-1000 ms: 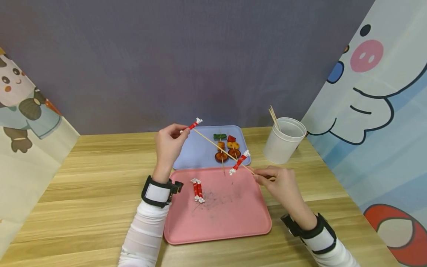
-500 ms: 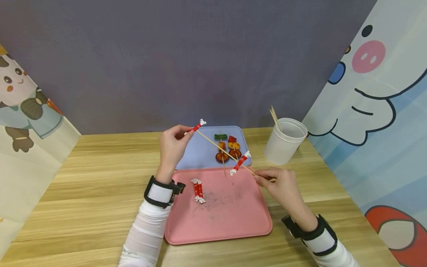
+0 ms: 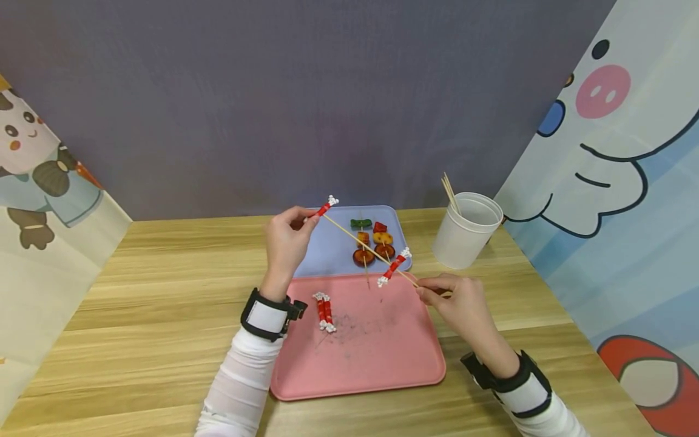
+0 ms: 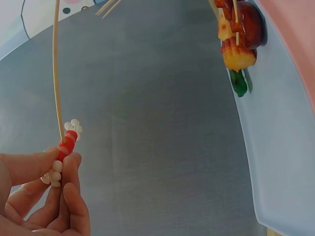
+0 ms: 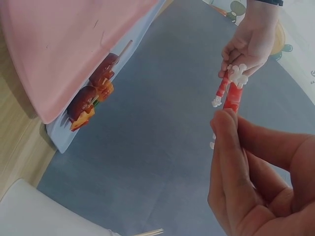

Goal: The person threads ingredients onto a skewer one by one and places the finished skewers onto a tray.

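Note:
My left hand (image 3: 287, 241) pinches a small red piece with white knobbly ends (image 3: 326, 208) between thumb and fingers, raised over the back of the blue tray. One end of a thin bamboo skewer (image 4: 56, 83) meets the red middle of that piece in the left wrist view. Low on the same skewer, my right hand (image 3: 457, 303) grips it between thumb and fingertips. A second red-and-white piece (image 3: 394, 267) is threaded crosswise on the skewer just ahead of the right fingers. Two matching pieces (image 3: 324, 312) lie side by side on the pink tray (image 3: 377, 364).
Behind the pink tray lies a blue tray (image 3: 327, 258) bearing two loaded skewers (image 3: 363, 257) of imitation food. A white bucket (image 3: 459, 240) with several bamboo skewers (image 3: 450, 193) stands at the back right. A grey panel (image 3: 306, 109) rises behind the wooden table (image 3: 158, 303).
My left hand has shifted slightly right along the skewer line, carrying its red-and-white piece. My right hand and the threaded piece have stayed nearly still.

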{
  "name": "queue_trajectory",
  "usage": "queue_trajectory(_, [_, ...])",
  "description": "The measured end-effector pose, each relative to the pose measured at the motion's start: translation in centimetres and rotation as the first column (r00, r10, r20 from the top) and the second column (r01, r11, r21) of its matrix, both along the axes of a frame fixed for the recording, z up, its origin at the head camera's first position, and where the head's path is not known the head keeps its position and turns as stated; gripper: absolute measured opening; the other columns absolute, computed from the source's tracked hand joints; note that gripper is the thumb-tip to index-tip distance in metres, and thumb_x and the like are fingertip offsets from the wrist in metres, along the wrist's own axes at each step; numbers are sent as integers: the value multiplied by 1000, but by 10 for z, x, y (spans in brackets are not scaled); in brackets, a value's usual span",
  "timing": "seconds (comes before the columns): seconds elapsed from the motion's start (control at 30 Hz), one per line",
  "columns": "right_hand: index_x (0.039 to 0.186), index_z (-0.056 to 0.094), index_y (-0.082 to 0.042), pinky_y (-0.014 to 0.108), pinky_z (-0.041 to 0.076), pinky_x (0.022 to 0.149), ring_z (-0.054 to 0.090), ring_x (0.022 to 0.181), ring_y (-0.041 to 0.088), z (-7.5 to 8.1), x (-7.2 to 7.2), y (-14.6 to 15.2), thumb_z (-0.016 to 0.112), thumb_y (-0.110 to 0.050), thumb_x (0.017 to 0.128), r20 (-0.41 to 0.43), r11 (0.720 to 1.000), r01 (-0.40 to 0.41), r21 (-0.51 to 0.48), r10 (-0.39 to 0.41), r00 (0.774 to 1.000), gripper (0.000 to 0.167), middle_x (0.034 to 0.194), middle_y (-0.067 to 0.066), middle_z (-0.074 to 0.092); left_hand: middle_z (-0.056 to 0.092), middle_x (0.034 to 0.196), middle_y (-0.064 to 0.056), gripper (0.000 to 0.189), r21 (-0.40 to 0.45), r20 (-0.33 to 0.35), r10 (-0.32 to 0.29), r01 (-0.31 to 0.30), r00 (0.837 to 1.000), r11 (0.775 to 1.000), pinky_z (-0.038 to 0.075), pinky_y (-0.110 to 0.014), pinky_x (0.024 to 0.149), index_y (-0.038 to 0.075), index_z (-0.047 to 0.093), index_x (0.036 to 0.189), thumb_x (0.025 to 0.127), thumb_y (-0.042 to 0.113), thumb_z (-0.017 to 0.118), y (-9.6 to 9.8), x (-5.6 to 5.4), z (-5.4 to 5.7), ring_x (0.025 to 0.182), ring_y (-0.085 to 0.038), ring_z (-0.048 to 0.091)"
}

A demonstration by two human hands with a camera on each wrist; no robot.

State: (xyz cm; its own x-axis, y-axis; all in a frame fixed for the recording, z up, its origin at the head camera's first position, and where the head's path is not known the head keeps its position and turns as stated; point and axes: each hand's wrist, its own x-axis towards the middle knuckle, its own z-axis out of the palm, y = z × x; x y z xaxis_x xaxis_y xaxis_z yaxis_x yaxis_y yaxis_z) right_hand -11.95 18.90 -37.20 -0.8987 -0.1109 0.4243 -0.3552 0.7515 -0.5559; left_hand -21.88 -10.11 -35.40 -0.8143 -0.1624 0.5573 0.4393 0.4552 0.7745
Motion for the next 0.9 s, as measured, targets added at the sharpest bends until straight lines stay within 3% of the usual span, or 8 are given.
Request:
queue_trajectory(0.7, [85,78,-8,20,51,55,65,64,10,1,2,-1,78,-9,76,59,1000,19,5,-19,998,9,79,3,72,71,75,-10,8,-29,2,10,-10,1000,1000,42,-23,54,4,76,87,82,11,73,15,1,-5,61,-18,59])
queue_trajectory(0.9, [83,78,-9,19,51,54,67,64,11,2,3,-4,78,-7,75,43,1000,9,-5,-9,999,8,81,5,73,72,74,-6,8,-67,34,-99,101,994,993,45,-22,55,7,76,86,83,14,73,31,7,-8,62,-13,62])
